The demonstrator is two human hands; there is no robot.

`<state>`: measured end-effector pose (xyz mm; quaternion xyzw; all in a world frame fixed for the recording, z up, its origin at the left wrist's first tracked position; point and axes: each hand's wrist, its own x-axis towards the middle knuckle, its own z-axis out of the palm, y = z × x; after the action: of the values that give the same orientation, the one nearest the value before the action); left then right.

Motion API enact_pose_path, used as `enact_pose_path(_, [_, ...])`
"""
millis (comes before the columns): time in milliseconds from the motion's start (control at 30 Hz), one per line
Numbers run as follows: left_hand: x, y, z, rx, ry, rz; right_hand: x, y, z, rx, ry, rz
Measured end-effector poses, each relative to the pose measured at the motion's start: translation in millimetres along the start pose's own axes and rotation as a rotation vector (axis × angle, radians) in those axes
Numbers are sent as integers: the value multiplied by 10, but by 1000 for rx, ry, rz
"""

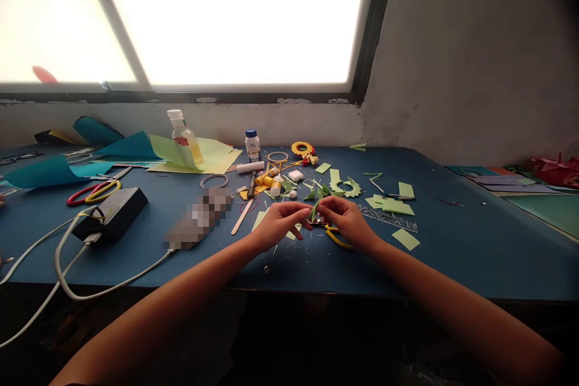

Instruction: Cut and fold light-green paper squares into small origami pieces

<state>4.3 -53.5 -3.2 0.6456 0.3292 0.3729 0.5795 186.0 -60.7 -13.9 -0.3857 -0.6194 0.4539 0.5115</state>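
Note:
Over the near middle of the table, my left hand (pixel 281 223) and my right hand (pixel 344 217) meet at the fingertips. Between them they pinch a small folded piece of green paper (pixel 315 210), its lower part partly covered by my fingers. Yellow-handled scissors (pixel 337 237) lie under my right hand, blades mostly hidden. Just beyond my hands sit a ring of green paper with a toothed edge (pixel 350 188) and several green cuttings. A wooden craft stick (pixel 242 217) rests left of my left hand.
A clear ruler stencil (pixel 393 218) and paper pieces (pixel 406 239) lie to the right. Behind are a blue-capped bottle (pixel 252 146), a yellow paper ring (pixel 302 149) and a tilted-looking glass bottle (pixel 187 142). At left are a black box (pixel 111 214), cables (pixel 58 262) and red-and-yellow scissors (pixel 94 192).

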Motion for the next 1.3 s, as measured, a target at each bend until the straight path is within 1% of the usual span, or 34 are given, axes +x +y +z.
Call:
enact_pose_path(100, [6, -7, -11, 28, -41, 7, -6, -11, -6, -3, -35, 27])
enact_pose_path(200, [9, -27, -20, 41, -37, 4, -12, -5, -9, -17, -47, 32])
enact_pose_path(267, [11, -40, -20, 42, -28, -13, -12, 12, -13, -41, -43, 25])
enact_pose_path(433, [23, -72, -18, 45, -66, -66, 2, 62, -30, -129, -48, -5])
enact_pose_path(500, [30, -78, -23, 44, -55, -86, 6, 75, -35, -146, -50, 1])
enact_pose_path(700, [24, -85, -28, 110, -29, -78, -4, 94, -34, -60, -91, 13])
enact_pose_path(767, [20, -95, -28, 140, -31, -79, -1, 92, -40, -60, -81, 17])
enact_pose_path(833, [26, -94, -45, 206, -32, -54, 16, 82, -64, -83, -46, 20])
enact_pose_path(900, [48, -61, -91, 331, 0, 18, 48, 63, -105, -112, -22, 34])
enact_pose_path(967, [89, 13, -159, 496, 63, 105, 90, 36, -156, -143, -44, 67])
enact_pose_path(1000, [115, 63, -196, 570, 82, 120, 113, 21, -180, -161, -70, 87])
enact_pose_path(1033, [146, 118, -229, 636, 67, 116, 138, 5, -199, -180, -100, 105])
enact_pose_path(1100, [214, 222, -274, 738, -28, 98, 192, -23, -225, -220, -160, 120])
enact_pose_path(1167, [288, 291, -283, 790, -101, 105, 250, -40, -240, -262, -189, 90])
enact_pose_path(1233, [355, 300, -267, 787, -92, 132, 310, -41, -267, -308, -174, 23])
enact_pose_path(1300, [401, 250, -250, 767, -48, 141, 366, -19, -326, -341, -108, -45])
